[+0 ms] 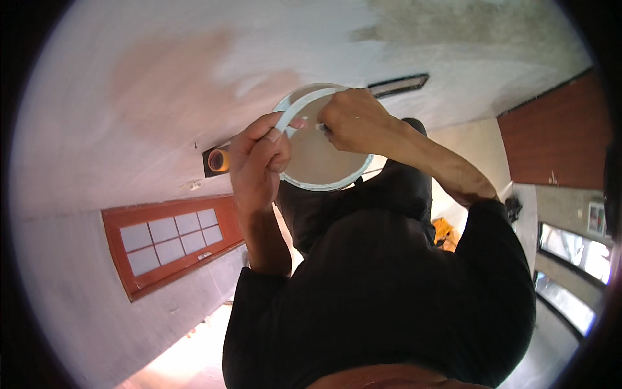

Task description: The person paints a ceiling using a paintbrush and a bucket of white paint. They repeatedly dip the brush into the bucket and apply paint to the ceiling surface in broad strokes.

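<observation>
A round white bucket (324,187) with a beige inside is below my hands, above my dark-clothed legs. My left hand (259,152) pinches a curved white strip (304,104) between thumb and fingers at the bucket's left side. The strip arcs up and right across the bucket opening to my right hand (356,120). That hand is closed in a fist over the right part of the bucket. Something small and dark shows at its fingertips, too little to name. Whether my right fingers also grip the strip is hidden behind the knuckles.
A patchy, pale plastered wall (162,149) spans the top and left. An orange-yellow ring (219,160) sits at a dark wall recess beside my left hand. A dark-edged slot (398,85) is beyond the bucket. Left stands a red-brown paned frame (170,236); right, a brown wooden panel (557,139).
</observation>
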The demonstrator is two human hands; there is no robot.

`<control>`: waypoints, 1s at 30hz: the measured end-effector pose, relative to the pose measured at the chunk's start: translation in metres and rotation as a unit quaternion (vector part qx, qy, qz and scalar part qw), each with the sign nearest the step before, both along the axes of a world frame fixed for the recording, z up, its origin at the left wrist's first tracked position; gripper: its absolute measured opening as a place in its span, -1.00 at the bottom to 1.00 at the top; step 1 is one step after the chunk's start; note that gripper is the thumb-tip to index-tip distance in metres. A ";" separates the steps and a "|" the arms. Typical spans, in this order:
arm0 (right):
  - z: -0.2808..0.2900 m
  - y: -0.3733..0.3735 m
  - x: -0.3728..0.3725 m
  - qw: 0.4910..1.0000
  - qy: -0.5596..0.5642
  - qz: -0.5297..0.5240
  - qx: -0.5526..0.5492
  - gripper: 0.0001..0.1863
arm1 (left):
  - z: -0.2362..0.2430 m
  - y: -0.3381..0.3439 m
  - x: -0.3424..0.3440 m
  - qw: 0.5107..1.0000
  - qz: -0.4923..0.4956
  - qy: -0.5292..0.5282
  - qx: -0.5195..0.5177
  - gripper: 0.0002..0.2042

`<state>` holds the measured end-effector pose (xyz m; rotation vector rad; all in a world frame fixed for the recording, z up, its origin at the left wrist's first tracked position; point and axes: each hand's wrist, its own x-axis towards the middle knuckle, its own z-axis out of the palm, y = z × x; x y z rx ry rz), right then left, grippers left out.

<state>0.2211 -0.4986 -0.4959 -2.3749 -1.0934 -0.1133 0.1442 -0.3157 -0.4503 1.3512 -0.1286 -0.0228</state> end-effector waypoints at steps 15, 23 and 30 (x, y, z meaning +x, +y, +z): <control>0.016 -0.023 -0.028 0.996 -0.073 -0.026 0.051 -0.86 | -0.003 -0.005 0.001 0.999 -0.015 0.014 -0.046 -0.70; 0.021 -0.032 -0.024 0.975 0.053 -0.073 0.203 -0.80 | -0.009 0.000 0.013 0.998 -0.005 -0.014 -0.063 -0.71; 0.020 -0.034 -0.014 0.840 0.412 -0.029 0.352 -0.78 | -0.019 0.001 0.025 0.996 0.024 -0.012 -0.088 -0.71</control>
